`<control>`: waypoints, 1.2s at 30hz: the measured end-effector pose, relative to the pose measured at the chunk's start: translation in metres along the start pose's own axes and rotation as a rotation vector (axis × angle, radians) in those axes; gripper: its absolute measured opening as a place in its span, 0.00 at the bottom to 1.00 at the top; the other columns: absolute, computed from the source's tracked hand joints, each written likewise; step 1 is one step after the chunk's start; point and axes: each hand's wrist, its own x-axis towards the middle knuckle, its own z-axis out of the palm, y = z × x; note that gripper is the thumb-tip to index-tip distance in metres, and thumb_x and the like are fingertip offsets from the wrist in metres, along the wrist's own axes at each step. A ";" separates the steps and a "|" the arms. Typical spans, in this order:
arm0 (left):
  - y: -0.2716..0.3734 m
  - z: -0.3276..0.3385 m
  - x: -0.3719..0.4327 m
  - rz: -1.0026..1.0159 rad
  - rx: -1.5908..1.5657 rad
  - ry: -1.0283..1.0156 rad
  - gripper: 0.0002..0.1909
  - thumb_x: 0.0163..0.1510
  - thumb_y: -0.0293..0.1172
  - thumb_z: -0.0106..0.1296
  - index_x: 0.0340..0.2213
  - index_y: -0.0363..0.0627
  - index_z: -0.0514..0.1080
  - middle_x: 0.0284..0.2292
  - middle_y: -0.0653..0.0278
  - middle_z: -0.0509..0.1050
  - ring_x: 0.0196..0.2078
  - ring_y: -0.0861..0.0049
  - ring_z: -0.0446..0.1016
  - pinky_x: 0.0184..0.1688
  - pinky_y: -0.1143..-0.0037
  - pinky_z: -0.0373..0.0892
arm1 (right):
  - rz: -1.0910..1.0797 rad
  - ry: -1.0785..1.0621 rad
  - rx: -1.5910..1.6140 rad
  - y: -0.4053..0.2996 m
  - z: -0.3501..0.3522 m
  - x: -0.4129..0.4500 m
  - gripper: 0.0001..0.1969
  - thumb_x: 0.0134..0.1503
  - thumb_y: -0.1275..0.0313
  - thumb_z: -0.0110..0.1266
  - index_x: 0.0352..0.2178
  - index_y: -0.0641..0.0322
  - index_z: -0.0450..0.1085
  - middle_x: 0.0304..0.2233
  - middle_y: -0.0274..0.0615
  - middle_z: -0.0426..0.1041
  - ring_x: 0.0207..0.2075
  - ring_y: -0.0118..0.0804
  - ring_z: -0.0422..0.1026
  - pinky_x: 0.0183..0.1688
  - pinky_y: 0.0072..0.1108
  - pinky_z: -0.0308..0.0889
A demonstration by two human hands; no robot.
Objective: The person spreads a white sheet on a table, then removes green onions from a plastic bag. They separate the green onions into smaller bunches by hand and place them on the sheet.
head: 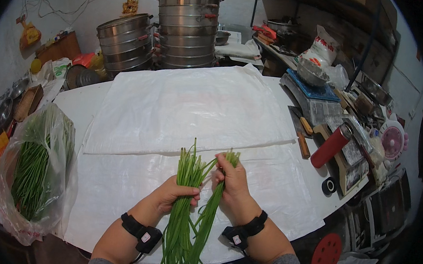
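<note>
My left hand [181, 194] grips a thick bunch of green garlic chives [181, 225] just below its pale cut ends, thumb across the front. In my right hand [232, 175] is a smaller bunch of chives [209, 214], held near the top with its ends sticking out above the fingers. Both bunches hang down toward my lap, and their leaf tips run past the table's front edge. A few stalks cross between the two hands. Beneath them lie white woven plastic sheets [127, 185]. To the left, a clear plastic bag [54, 194] holds many more chives [30, 178].
Stacked metal steamers [187, 31] stand at the back. Along the right are a scale [315, 91] bearing a metal bowl [313, 71], wooden-handled knives [303, 145], a red thermos [331, 146] and a roll of black tape [328, 186]. A red stool [326, 256] sits lower right.
</note>
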 end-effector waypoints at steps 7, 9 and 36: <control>-0.002 -0.006 0.004 0.025 -0.032 0.019 0.13 0.45 0.20 0.52 0.36 0.34 0.68 0.26 0.56 0.73 0.24 0.72 0.74 0.27 0.72 0.73 | -0.285 0.086 0.085 -0.012 -0.019 0.013 0.07 0.57 0.69 0.47 0.27 0.60 0.63 0.20 0.31 0.63 0.16 0.21 0.58 0.18 0.14 0.57; -0.002 -0.006 0.004 0.036 -0.057 0.026 0.14 0.45 0.20 0.51 0.37 0.32 0.68 0.28 0.53 0.73 0.26 0.69 0.75 0.30 0.71 0.74 | -0.261 0.086 0.158 -0.015 -0.014 0.009 0.06 0.56 0.70 0.47 0.27 0.60 0.64 0.21 0.32 0.64 0.16 0.21 0.58 0.19 0.14 0.56; -0.007 -0.016 0.003 0.112 -0.296 0.096 0.10 0.47 0.25 0.53 0.34 0.39 0.68 0.24 0.61 0.73 0.30 0.70 0.73 0.39 0.69 0.69 | -0.067 -0.496 -0.148 -0.035 -0.007 -0.021 0.06 0.56 0.70 0.46 0.32 0.62 0.65 0.22 0.36 0.68 0.15 0.20 0.62 0.18 0.15 0.60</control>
